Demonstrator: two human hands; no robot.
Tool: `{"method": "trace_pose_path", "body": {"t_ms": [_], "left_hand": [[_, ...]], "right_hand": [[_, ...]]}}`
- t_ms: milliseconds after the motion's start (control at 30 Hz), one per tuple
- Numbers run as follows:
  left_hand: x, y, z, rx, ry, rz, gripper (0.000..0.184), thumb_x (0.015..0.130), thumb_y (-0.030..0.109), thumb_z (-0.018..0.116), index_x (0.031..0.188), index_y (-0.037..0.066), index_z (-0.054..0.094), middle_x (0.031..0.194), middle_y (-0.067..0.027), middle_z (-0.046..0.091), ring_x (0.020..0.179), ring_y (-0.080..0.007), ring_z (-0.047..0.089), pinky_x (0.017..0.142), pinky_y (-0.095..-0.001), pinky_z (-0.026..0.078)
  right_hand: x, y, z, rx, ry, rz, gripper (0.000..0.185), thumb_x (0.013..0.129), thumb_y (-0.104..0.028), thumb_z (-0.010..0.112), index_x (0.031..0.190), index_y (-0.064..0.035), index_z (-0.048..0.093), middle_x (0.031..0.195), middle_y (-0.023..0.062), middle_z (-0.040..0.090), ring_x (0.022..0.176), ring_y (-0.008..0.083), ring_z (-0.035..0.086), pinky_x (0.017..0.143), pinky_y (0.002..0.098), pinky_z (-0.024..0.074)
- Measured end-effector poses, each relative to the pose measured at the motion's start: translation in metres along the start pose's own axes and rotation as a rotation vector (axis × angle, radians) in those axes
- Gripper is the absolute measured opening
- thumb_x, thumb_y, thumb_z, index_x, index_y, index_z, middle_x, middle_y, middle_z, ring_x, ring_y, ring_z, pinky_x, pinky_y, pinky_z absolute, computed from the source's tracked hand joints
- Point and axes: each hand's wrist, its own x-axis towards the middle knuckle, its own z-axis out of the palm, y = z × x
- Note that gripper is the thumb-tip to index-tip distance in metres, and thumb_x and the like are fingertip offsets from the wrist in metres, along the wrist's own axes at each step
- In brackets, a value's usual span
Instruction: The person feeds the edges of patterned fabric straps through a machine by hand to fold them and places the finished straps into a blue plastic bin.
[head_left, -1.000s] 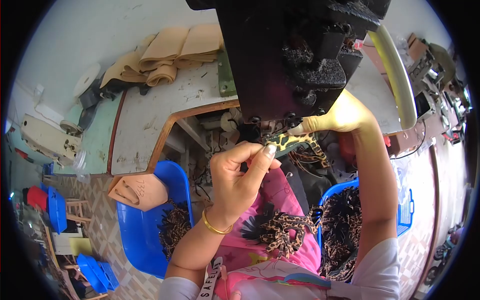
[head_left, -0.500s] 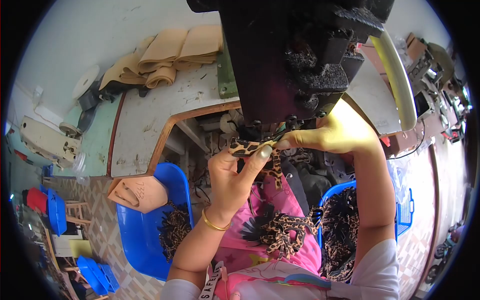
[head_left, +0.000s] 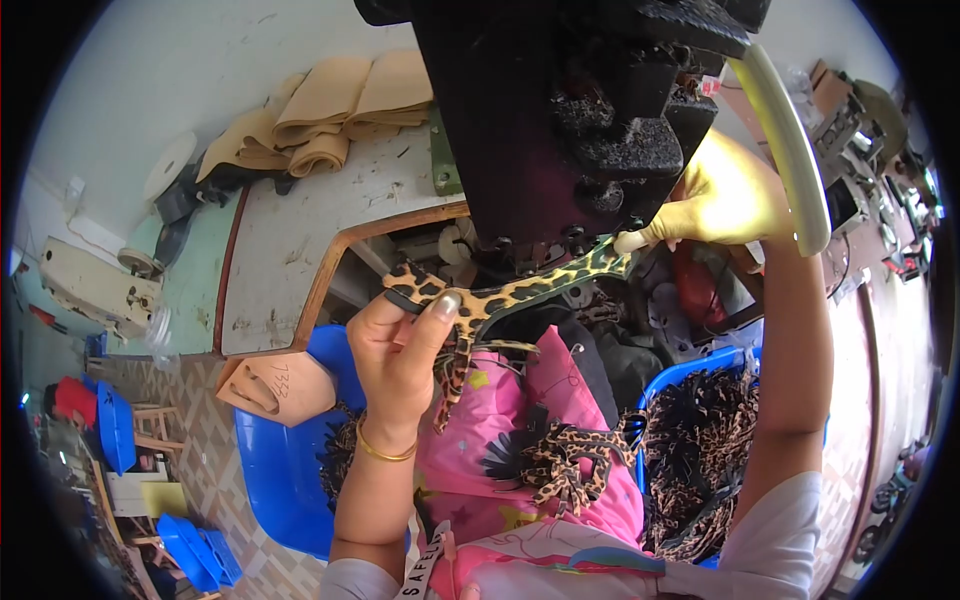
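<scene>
A leopard-print strap piece (head_left: 535, 289), branched and dark-edged, stretches between my two hands below the black machine head (head_left: 500, 120). My left hand (head_left: 390, 370) pinches its forked left end between thumb and fingers, and one branch hangs down from there. At the other end, the fingertips of my right hand (head_left: 725, 200) close on the strap beside the machine's lower right corner, under bright light. More leopard-print straps (head_left: 575, 460) lie in a bundle on the pink apron (head_left: 470, 450) over my lap.
A blue basin (head_left: 275, 490) with a marked cardboard template (head_left: 278, 388) at its rim stands on the left. Dark and leopard-print pieces (head_left: 700, 440) fill a blue basket on the right. Folded tan sheets (head_left: 320, 105) lie on the worktable (head_left: 300, 235), whose wooden edge curves round the machine.
My hands have moved apart, the left leftward and the right up and to the right. The strap, bunched under the machine before, is now stretched out between them.
</scene>
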Motion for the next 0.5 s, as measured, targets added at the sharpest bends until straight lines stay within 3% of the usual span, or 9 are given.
{"method": "trace_pose_path", "body": {"t_ms": [133,267,300,400,433,500], "left_hand": [[0.004,0.003,-0.014,0.024,0.03,0.016,0.005,0.086,0.002,0.063,0.089,-0.001,0.065,0.08,0.0022,0.061,0.07,-0.0019,0.048,0.064,-0.0177,0.038],[0.009,0.005,-0.028,0.094,0.082,-0.045,0.011,0.085,0.006,0.066,0.078,0.001,0.06,0.072,0.0017,0.058,0.065,-0.0024,0.047,0.062,-0.0165,0.037],[0.009,0.0,-0.039,0.151,0.053,-0.055,0.014,0.089,0.007,0.06,0.077,0.002,0.057,0.076,0.0014,0.056,0.068,-0.0026,0.042,0.061,-0.0189,0.033],[0.015,-0.011,-0.032,0.516,0.45,0.297,0.025,0.087,0.013,0.067,0.071,0.005,0.05,0.063,0.0047,0.046,0.058,-0.0029,0.037,0.053,-0.0189,0.031],[0.008,-0.014,-0.03,0.521,0.45,0.338,0.024,0.087,0.014,0.068,0.074,0.003,0.05,0.062,0.005,0.043,0.056,-0.0031,0.034,0.05,-0.0207,0.029],[-0.007,0.0,-0.006,0.448,0.153,0.086,0.026,0.091,0.018,0.062,0.072,0.002,0.054,0.061,0.0029,0.049,0.055,-0.0035,0.041,0.051,-0.0196,0.032]], "right_hand": [[0.004,0.011,0.011,0.223,-0.054,0.015,0.023,0.083,-0.018,0.071,0.07,-0.0008,0.062,0.062,0.005,0.063,0.053,0.0099,0.062,0.05,0.0233,0.0492],[0.005,0.013,0.028,0.33,-0.056,0.006,0.022,0.085,-0.017,0.067,0.075,0.0018,0.064,0.067,0.0083,0.066,0.059,0.0122,0.065,0.054,0.0243,0.0528],[0.004,0.013,0.033,0.363,-0.041,0.007,0.021,0.086,-0.017,0.067,0.076,0.0021,0.065,0.068,0.0086,0.067,0.059,0.0126,0.066,0.055,0.0246,0.0532],[0.0,0.013,0.053,0.48,0.059,-0.003,0.02,0.085,-0.017,0.068,0.082,0.0026,0.066,0.069,0.01,0.067,0.063,0.0151,0.068,0.057,0.0254,0.055],[0.0,0.016,0.059,0.486,0.065,-0.003,0.019,0.085,-0.017,0.068,0.084,0.0026,0.066,0.07,0.01,0.067,0.064,0.015,0.068,0.058,0.0251,0.0552],[-0.002,0.018,0.073,0.589,0.114,-0.064,0.018,0.086,-0.015,0.068,0.088,0.0026,0.065,0.072,0.01,0.068,0.064,0.0141,0.068,0.058,0.0243,0.0554]]}}
